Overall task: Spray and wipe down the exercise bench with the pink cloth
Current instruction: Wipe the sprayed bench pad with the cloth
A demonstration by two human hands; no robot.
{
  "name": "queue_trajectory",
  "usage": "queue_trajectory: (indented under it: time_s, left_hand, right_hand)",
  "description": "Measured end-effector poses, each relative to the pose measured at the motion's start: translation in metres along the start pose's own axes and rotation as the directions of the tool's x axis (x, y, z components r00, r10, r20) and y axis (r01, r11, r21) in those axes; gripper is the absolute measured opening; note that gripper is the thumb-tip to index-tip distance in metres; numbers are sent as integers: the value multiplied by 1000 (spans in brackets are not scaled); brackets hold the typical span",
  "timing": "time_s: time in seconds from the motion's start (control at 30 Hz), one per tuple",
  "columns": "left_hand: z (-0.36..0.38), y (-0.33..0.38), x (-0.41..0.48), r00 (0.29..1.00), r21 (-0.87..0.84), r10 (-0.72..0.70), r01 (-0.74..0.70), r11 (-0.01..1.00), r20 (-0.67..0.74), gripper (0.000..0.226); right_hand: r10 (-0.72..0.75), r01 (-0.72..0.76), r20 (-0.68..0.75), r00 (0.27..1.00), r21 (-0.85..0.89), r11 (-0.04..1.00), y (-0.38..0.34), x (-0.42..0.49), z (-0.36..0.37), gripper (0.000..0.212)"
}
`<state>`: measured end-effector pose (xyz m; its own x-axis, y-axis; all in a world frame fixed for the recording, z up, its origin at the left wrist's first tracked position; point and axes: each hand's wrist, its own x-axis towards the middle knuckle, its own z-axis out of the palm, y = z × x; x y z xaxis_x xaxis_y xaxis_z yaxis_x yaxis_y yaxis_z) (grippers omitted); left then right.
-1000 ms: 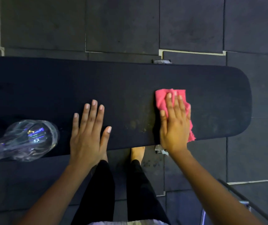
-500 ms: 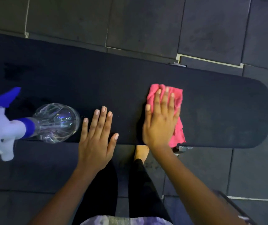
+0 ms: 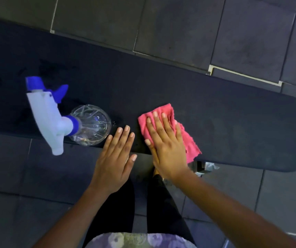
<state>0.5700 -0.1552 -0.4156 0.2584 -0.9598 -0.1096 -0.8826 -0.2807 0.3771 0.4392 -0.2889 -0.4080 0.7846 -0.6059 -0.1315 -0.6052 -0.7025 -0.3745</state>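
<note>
Spray bottle (image 3: 90, 125): clear plastic body, standing on the surface (image 3: 233, 126) close to its near edge, seen from almost straight above. White trigger head (image 3: 43, 111) with a blue nozzle and blue trigger is leaning out over the near edge toward the camera. Can't tell the liquid level through the clear wall, there are only reflections. Nobody is touching it.

Pink cloth (image 3: 188, 142): lying crumpled on the surface, right of the bottle, with its near corner hanging just over the near edge.

Right hand (image 3: 165, 145): lying flat, palm down on the cloth, fingers straight and slightly spread, pressing the cloth onto the padding. It isn't pinching or curling round it. The forearm is coming in from lower right.

Left hand (image 3: 116, 158): also flat and palm down, fingers straight and close together, thumb out to the side. Its fingertips are resting on the near edge of the surface, between bottle and cloth, just beside both. The palm is overhanging the floor (image 3: 179, 24). It is holding nothing.

The surface is running as a long dark pad, left to right, with its rounded end at the right. The floor is dark tiles with pale seams. The person's black-clad legs (image 3: 118, 208) are showing below the hands.
</note>
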Motion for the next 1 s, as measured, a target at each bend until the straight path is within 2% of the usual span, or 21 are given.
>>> queue_trajectory:
  time_s: [0.07,0.2,0.23,0.27,0.33,0.37,0.4,0.5,0.53,0.57,0.63,0.73,0.77,0.8,0.9,0.93,1.0]
  left_hand:
    - [-1,-4,-8,1000,-5,8,-8,1000,4,53]
    - [2,-8,-14,1000,34,1,-2,999,11,53]
    - [2,-7,-15,1000,28,-9,9,1000,4,53]
    - [2,-5,-14,1000,16,-20,21,1000,-4,53]
    - [1,-4,-14,999,-18,-45,45,999,-18,54]
    - [-1,-4,-14,998,-31,-52,51,998,-24,54]
    - [-1,-6,-14,998,-36,-50,49,998,-30,53]
    - [0,-10,-17,999,-17,-29,29,999,-29,53]
    - [1,-11,-18,999,-10,-26,26,1000,-29,53]
    - [1,-11,-18,999,-5,-26,25,1000,-30,53]
    - [2,-9,-19,999,1,-33,33,999,-35,53]
    - [0,-11,-25,999,20,-38,38,999,-23,53]
    - [-1,-13,-27,999,27,-31,31,999,-17,53]
    - [-1,-15,-28,1000,34,-25,26,999,-14,53]
    - [-2,-17,-30,1000,43,-28,29,999,-12,53]
    - [-2,-16,-31,999,38,-34,34,999,-15,53]
    - [-1,-14,-31,999,31,-46,47,998,-25,53]
  right_hand:
    - [-105,105,11,994,-49,993,18,5,-8,52]
    - [152,-152,-91,984,6,988,5,26,-9,52]
    - [118,-118,-66,991,15,993,-9,23,-3,53]
    - [23,-22,-14,1000,14,1000,-17,18,3,53]
    - [-203,208,94,975,-39,977,-11,13,4,54]
    - [-254,262,96,962,-79,962,-1,18,1,54]
    - [-246,253,75,966,-101,962,7,25,-3,53]
    - [5,-7,-48,999,-24,1000,6,46,-9,51]
    - [47,-49,-68,997,-17,999,-4,47,-6,51]
    - [40,-41,-65,997,-23,999,-13,44,-2,51]
    - [-64,64,-1,998,-37,997,-19,35,3,52]
    - [-230,238,79,970,-112,965,-1,28,-6,53]
    - [-237,245,76,969,-135,960,7,29,-9,53]
    - [-193,198,52,980,-130,971,13,30,-12,52]
    - [60,-62,-62,996,-40,997,1,28,-9,52]
    - [80,-82,-63,995,-21,996,-11,23,-2,52]
    - [-27,27,0,1000,-6,1000,-28,10,10,53]
